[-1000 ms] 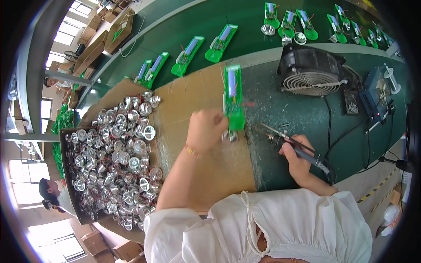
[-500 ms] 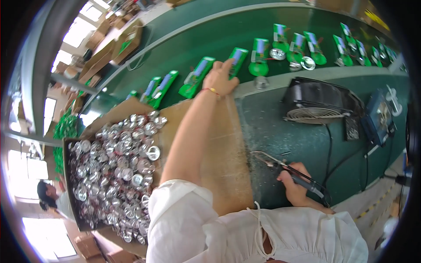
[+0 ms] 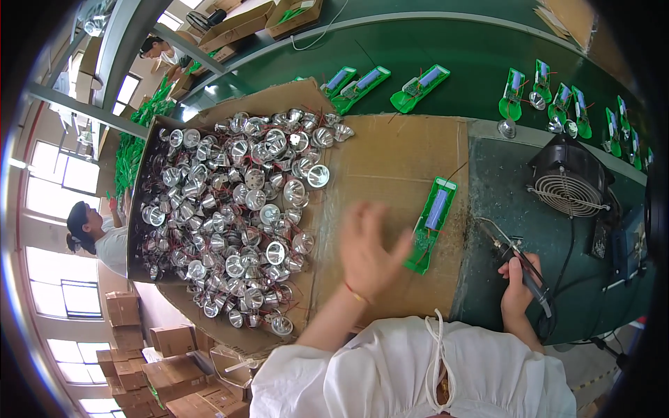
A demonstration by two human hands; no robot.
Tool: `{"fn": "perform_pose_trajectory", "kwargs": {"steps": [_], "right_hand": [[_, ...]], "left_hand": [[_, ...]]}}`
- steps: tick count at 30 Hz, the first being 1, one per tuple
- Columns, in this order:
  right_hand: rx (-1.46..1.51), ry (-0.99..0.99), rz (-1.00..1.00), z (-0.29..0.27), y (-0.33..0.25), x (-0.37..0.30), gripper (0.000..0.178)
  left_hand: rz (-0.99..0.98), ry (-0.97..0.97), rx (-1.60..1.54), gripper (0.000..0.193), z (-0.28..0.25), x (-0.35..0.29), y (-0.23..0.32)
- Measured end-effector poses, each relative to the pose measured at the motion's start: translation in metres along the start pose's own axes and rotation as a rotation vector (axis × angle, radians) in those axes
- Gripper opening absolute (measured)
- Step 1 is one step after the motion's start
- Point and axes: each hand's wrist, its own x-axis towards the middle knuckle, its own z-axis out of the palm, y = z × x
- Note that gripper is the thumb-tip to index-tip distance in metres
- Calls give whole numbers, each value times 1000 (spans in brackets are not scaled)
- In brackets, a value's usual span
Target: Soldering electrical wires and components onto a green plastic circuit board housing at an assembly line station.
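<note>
My left hand hovers by a green board; my right grips the soldering iron.

My left hand [image 3: 368, 251], blurred, fingers spread and empty, hangs over the cardboard sheet [image 3: 390, 181], just left of the green circuit board [image 3: 432, 223] lying there. My right hand [image 3: 519, 285] is clamped on the soldering iron [image 3: 512, 261], tip near the board. Far left, the cardboard box [image 3: 230, 115] is heaped with silver reflector cups [image 3: 237, 216].

Daylight entered through overexposed windows [image 3: 52, 184] at left; silver reflectors [image 3: 237, 209] glinted; left hand [image 3: 369, 251] motion-blurred; fisheye bent edges, corners vignetted black.
</note>
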Motion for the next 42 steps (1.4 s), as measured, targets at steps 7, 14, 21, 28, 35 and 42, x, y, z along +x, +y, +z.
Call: {"fn": "perform_pose_trajectory", "kwargs": {"steps": [7, 14, 21, 28, 35, 42], "right_hand": [[53, -17, 19, 1, -4, -5, 19], [71, -58, -36, 0, -8, -18, 15], [-25, -416, -245, 27, -37, -22, 16], [-20, -305, -227, 45, -24, -24, 14], [31, -271, -179, 52, -23, -27, 14], [-17, -335, -182, 51, -19, -25, 13]], "left_hand": [[-148, 156, 616, 18, -7, 97, -121], [-301, -36, -409, 13, -9, 54, -72], [-521, -337, -546, 15, -4, -30, -21], [-388, -355, -558, 15, 11, -32, -18], [-399, -394, -532, 15, 10, -28, -13], [-400, -400, -528, 14, 11, -27, -14]]}}
